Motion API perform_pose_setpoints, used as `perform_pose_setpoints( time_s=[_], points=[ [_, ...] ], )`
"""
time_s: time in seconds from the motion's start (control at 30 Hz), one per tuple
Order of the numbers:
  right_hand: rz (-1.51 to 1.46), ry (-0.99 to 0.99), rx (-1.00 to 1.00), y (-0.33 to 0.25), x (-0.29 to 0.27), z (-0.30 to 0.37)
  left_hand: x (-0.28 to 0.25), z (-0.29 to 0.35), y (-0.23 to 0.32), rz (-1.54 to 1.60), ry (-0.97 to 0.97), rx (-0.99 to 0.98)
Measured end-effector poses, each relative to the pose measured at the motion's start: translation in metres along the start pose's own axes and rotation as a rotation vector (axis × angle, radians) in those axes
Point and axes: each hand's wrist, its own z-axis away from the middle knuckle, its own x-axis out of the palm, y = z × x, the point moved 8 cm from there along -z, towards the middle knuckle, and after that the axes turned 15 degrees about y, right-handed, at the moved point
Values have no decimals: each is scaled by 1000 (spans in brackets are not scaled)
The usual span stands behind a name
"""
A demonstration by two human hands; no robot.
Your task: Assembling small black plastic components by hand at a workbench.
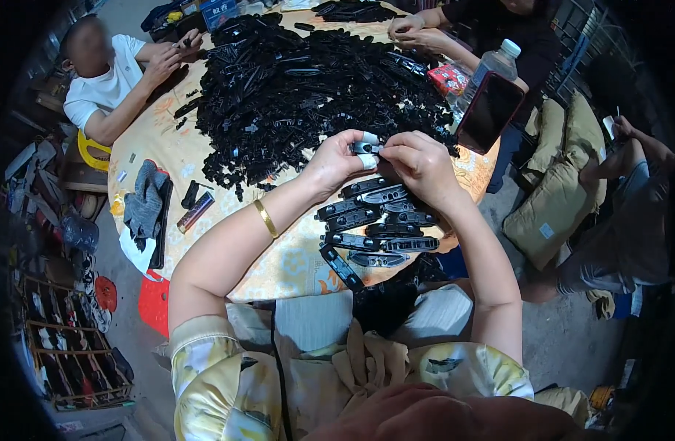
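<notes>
A dark-screened rectangular phone [490,112] leans against a clear plastic bottle [492,67]. Beside it lies a small red package [448,77]. A blue box [218,12] stands at the table's far edge

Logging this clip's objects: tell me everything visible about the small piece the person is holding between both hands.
The small piece is black with pale, whitish parts at its top and lower end; it looks like moulded plastic, but is too small for finer detail. It is held above the table, pinched by the fingers of the left hand and the right hand, which meet around it. It hangs just in front of the big heap of black parts, above a short row of longer black pieces lying on the patterned cloth.
</notes>
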Motion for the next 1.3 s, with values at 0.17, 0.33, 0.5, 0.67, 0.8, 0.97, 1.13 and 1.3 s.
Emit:
perform_pose_setpoints(
  time_s=[0.17,0.33,0.5,0.67,0.8,0.97,1.13,1.3],
  points=[
    [-23,102,126,6,-3,2,2,3,7,112,4,9],
    [-64,180,200,7,-8,1,2,4,5,176,4,14],
    [-11,208,91,-3,-13,-2,2,4,9,112,-14,64],
    [94,108,-29,-12,-9,-2,4,12,15,77,-8,23],
    [-73,99,342,10,-3,3,3,13,17,100,-14,31],
    [-398,-207,936,52,23,32,13,20,36,-153,-11,283],
    [-347,-148,910,54,18,33,14,13,35,-177,-49,258],
    [-465,-260,841,62,31,41,14,20,37,-480,-24,337]
  ],
)
